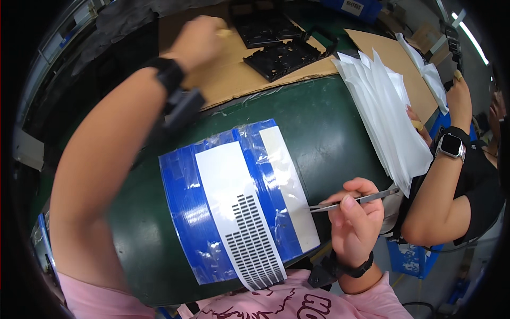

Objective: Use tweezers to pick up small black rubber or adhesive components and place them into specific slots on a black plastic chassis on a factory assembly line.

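Observation:
My right hand [357,219] is closed around metal tweezers [372,197], whose tips point left over the edge of a blue board [183,199] covered in clear tape. On the board lies a white label sheet [220,175] with rows of small black rectangular stickers across its near half. Beside it runs a cream strip [289,186]. My left hand [197,43] is stretched out above the cardboard [228,85], left of several black plastic frames [284,57]; motion blurs it, and its fingers cannot be made out clearly.
A stack of white foam sheets or sleeves [374,111] lies at the right on the green table [340,138]. A co-worker at the right raises a hand [459,101] with a black part [451,45]. Blue bins stand at the back [353,7] and below right [409,259].

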The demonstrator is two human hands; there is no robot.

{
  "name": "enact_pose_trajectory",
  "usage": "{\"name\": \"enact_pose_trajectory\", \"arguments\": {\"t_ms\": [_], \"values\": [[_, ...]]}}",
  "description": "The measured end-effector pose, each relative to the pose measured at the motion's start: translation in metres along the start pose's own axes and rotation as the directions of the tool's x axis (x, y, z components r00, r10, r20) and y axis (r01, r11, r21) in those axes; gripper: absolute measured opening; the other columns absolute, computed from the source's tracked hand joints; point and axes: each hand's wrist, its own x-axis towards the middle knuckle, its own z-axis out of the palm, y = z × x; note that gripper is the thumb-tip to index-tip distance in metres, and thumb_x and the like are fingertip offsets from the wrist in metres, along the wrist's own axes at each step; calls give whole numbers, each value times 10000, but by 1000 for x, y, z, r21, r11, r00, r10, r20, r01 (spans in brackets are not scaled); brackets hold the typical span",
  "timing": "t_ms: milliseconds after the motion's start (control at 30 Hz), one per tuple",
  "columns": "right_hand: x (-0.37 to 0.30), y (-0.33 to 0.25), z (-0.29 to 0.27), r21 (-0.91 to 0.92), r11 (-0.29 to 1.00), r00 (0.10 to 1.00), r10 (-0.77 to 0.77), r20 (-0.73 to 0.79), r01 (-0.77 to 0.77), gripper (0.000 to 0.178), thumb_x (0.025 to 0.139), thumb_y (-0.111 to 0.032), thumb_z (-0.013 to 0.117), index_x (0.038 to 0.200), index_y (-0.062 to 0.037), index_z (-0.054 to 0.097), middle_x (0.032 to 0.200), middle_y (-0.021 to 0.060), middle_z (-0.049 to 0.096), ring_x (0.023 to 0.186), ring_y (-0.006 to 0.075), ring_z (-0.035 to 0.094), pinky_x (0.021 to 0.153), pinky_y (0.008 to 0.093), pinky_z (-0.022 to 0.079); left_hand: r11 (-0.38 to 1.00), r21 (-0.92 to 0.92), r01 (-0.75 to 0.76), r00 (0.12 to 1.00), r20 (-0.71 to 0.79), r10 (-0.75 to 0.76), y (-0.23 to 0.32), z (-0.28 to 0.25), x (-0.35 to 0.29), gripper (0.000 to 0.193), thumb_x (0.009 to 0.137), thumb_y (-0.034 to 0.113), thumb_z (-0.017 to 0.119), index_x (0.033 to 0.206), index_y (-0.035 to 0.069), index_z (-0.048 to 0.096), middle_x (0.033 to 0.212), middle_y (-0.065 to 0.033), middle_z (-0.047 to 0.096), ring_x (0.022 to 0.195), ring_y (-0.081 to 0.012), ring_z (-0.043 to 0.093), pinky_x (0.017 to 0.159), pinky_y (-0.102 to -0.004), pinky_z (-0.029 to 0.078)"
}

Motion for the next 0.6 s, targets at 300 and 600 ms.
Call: {"name": "enact_pose_trajectory", "arguments": {"t_ms": [300,600], "values": [[5,2,7,105,994,999,30,43,-34,236,738,17,552,951,39,453,744,183,588,496,76,436,487,189,371,980,115,161,929,318,-190,50,59,31,278,751,244,497,849,16,622,856,-180,589,806,-312,560,747,-358,448],[-10,0,31,-13,997,982,83,172,-82,202,749,8,569,928,45,482,764,117,593,609,66,516,508,159,384,127,-770,625,767,576,-282,62,-75,-49,152,793,155,530,852,16,537,799,-49,556,763,-108,561,702,-246,472]]}}
